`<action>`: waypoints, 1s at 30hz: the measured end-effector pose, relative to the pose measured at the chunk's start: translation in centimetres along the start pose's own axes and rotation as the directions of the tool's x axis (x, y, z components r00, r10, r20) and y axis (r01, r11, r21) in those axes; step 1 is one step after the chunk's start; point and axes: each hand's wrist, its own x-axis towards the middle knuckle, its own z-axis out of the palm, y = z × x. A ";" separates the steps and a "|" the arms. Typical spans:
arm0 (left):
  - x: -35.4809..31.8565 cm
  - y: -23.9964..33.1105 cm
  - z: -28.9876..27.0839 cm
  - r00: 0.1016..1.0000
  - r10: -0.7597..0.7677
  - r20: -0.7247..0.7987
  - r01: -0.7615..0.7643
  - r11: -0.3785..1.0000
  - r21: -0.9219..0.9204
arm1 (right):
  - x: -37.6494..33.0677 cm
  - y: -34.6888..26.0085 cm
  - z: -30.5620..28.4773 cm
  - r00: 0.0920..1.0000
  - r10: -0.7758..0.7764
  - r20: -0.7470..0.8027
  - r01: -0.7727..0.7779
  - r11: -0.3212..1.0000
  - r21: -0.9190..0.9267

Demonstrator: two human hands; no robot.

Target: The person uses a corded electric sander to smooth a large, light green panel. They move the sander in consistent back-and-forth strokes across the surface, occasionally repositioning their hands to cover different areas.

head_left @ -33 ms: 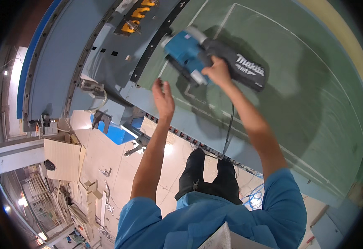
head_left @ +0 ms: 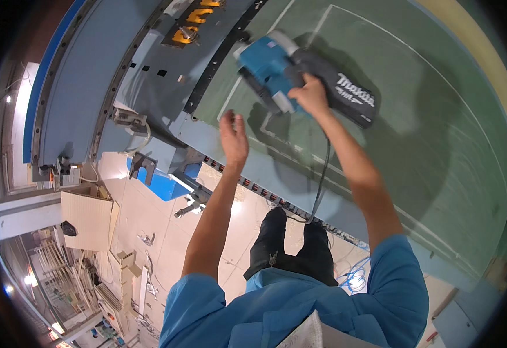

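A blue power sander [head_left: 268,72] was gripped in the right hand [head_left: 310,97], the fingers closed around its rear part, and it was held pressed flat against a large green panel [head_left: 416,145] in front of the person. A black dust bag [head_left: 346,95] was seen attached to the tool, stretching away to the right of the right hand, and a dark cord [head_left: 322,180] was seen hanging down from under that hand, along the inside of the right forearm toward the feet.

The left hand [head_left: 233,139] was held open — fingers straight and close together, nothing in it — to the left of and below the right hand. It was raised in front of the lower edge of the green panel; whether the palm was touching the surface could not be told. Thin white lines were marked on the panel around both hands.

Beyond the left hand, a grey panel [head_left: 91,75] with a blue rim was seen, and yellow clamps [head_left: 192,26] were fixed on a dark strip above and to the left of the sander. Below the left hand, a blue block [head_left: 160,185] and grey metal brackets [head_left: 131,122] were seen at the edge of the structure.

Both forearms were bare, and blue short sleeves [head_left: 288,307] were worn. Dark trousers and black shoes [head_left: 291,238] were seen between the arms, planted on a pale floor [head_left: 166,243], with a coil of blue cable [head_left: 352,278] lying just beside the right shoe.
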 end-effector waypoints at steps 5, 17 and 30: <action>1.7 -4.1 2.8 0.911 0.328 0.251 -0.404 0.836 0.371 | 6.3 1.5 -3.6 0.978 0.164 -0.131 -0.145 0.979 0.146; 3.5 -6.3 4.4 0.881 0.412 0.233 -0.473 0.792 0.386 | 14.5 2.0 -6.4 0.956 0.219 -0.193 -0.129 0.910 0.395; 3.6 -6.0 4.3 0.904 0.361 0.228 -0.424 0.817 0.391 | 11.0 -0.2 -1.1 0.974 0.174 0.145 -0.177 0.984 0.008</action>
